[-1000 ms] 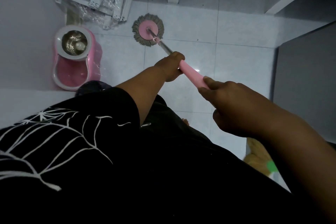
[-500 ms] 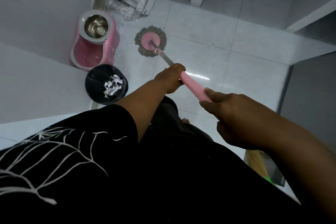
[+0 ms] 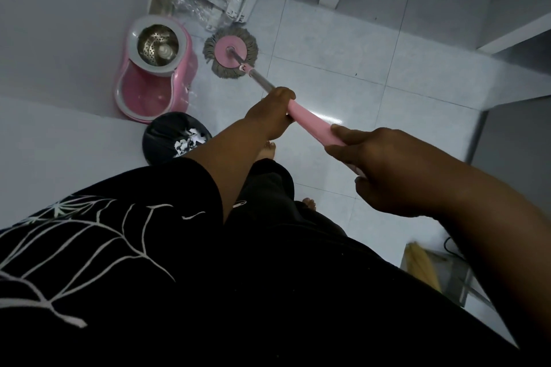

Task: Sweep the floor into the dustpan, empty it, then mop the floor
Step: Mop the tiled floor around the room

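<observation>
Mop handle [image 3: 310, 124] is held in both hands: the left hand [image 3: 272, 113] is wrapped round its far end, the right hand [image 3: 384, 170] round its near end (each grip closed on the handle). The mop head [image 3: 231, 52] is laid flat on the tiled floor [image 3: 328, 83], just beside the pink spin bucket [image 3: 155, 89].

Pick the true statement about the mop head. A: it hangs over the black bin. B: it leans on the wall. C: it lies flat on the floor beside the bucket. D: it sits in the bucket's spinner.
C: the mop head lies flat on the floor, beside the bucket and outside its spinner.
</observation>
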A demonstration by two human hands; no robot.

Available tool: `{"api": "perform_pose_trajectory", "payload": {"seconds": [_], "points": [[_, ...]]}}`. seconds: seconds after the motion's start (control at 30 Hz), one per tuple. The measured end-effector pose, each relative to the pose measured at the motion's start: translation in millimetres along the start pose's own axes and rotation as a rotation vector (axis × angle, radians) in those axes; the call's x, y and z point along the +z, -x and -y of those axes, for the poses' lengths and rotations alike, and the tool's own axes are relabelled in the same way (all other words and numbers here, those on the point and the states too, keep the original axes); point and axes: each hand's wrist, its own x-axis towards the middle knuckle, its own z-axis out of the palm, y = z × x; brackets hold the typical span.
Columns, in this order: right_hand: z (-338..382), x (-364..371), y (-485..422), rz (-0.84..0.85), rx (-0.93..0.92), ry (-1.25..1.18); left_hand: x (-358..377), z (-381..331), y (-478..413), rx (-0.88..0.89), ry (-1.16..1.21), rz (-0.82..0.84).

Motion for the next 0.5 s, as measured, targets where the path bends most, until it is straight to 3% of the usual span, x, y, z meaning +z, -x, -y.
{"api": "perform_pose_trajectory", "payload": {"seconds": [0.5], "points": [[34,33,23,0.031,-0.046,0.121,25,4,53,-0.054,0.032,-0.009]]}}
